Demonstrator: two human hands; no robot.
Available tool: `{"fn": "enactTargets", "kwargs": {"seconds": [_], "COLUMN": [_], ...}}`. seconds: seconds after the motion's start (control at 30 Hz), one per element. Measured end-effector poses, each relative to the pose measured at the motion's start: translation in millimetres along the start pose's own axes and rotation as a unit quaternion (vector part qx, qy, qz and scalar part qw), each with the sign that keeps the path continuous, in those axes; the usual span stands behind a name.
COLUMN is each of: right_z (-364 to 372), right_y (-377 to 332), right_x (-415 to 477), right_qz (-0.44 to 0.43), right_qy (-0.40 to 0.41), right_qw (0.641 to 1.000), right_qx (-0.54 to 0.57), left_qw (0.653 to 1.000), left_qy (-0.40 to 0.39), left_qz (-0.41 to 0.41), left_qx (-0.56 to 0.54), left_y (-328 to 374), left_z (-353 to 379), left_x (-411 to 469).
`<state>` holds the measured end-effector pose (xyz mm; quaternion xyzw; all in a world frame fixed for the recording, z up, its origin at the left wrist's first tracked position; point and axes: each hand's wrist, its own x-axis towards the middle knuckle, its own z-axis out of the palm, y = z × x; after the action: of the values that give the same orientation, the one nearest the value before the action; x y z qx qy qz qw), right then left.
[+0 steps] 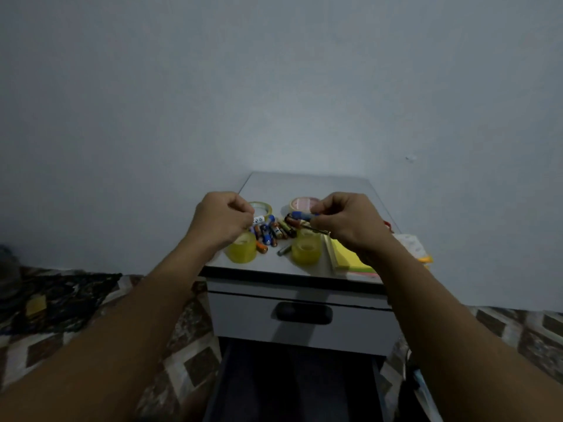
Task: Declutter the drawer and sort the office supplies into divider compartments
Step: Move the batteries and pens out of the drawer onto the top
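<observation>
The office supplies are laid out on the desk (274, 266) rather than in any drawer, presumably so that they can be sorted by kind first; no divider compartments can be made out. At the centre lies the pile of batteries (271, 231), taken here as the landmark. The right hand (347, 222) is held just right of the pile, its fingers curled round a blue-ended battery (301, 215), apparently lifted clear for grouping; a thin metallic piece below its fingers cannot be identified. The left hand (222, 219) is clenched at the pile's left edge beside a small white labelled item (259, 220); whether that item is gripped cannot be told.

The pile is hemmed in by four tape rolls: two yellow rolls (242, 251) in front of it, a clear roll (262, 207) behind it, and a pink-cored roll (301, 204) behind and right. One loose battery (284, 250) lies between the two yellow rolls. Further right of the pile a yellow sticky-note pad (347, 257) is seen. Below the pile the upper drawer (243, 318) is closed, while a lower drawer (289, 385) stands open and too dark to read, so reaching past the rolls is judged the main hindrance
</observation>
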<state>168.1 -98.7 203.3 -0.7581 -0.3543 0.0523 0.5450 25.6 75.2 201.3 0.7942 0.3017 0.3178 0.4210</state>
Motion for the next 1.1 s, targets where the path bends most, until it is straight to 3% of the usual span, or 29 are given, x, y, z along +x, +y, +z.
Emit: {"fn": "enactTargets", "kwargs": {"seconds": [0.2, 0.63, 1.1], "right_z": [33, 53, 49], "right_y": [10, 19, 14], "right_x": [40, 45, 45], "right_qz": [-0.016, -0.060, -0.063], "right_qy": [-0.050, -0.105, -0.081], "right_qw": [0.993, 0.967, 0.966], "right_qx": [-0.105, -0.224, -0.239], "left_qw": [0.995, 0.982, 0.983], "left_qy": [-0.023, -0.097, -0.083], "left_qz": [0.016, 0.038, 0.042], "left_qx": [0.098, 0.159, 0.162], "left_y": [-4, -19, -15], "left_z": [25, 33, 28], "left_x": [35, 42, 39]}}
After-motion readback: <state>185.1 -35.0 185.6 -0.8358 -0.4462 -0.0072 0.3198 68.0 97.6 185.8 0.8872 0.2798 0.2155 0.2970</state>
